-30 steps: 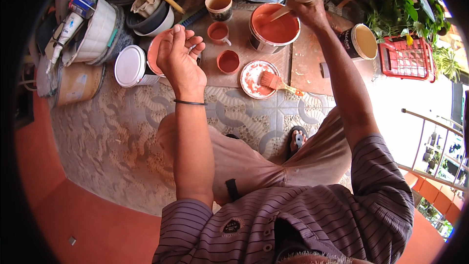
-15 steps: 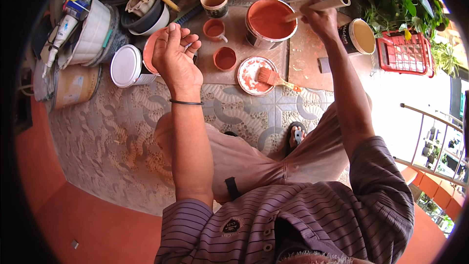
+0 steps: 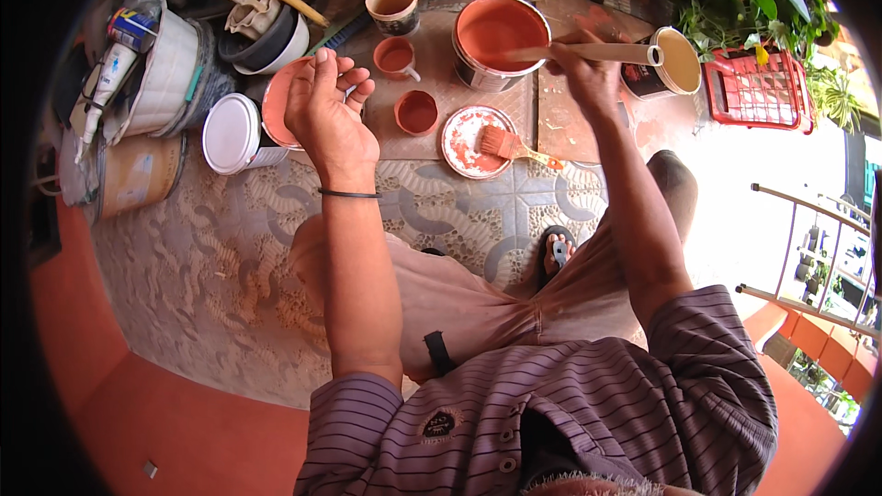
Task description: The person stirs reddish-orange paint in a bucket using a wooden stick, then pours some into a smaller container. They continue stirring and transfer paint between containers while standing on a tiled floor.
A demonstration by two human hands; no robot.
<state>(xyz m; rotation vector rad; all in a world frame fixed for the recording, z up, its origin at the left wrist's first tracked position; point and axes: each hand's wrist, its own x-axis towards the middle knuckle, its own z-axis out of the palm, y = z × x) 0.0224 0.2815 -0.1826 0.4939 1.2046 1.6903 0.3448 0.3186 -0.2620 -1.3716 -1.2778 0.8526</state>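
Observation:
My right hand (image 3: 588, 73) grips a pale stick (image 3: 617, 52) that has a round hole in its outer end. The stick's other end reaches into a bucket of orange-red paint (image 3: 497, 32). My left hand (image 3: 333, 108) is held up with the palm turned up, its fingers loosely bent and apart and nothing visible in them. Behind it, partly hidden, lies a round orange-red surface (image 3: 278, 108) beside a white-lidded tub (image 3: 231, 134). Before the bucket, a paintbrush (image 3: 503, 143) rests on a paint-smeared white lid (image 3: 467, 163).
An orange-stained mug (image 3: 395, 56), a small cup (image 3: 417, 113) and two tubs, one beige inside (image 3: 393, 2) and one yellowish (image 3: 678, 60), stand around the bucket. Stacked pails (image 3: 165, 73) crowd the left. A red crate (image 3: 761, 92) with plants is at right.
My right hand has come nearer to me and slightly left. The stick's outer end has swung down from pointing up and away. My left hand has barely moved.

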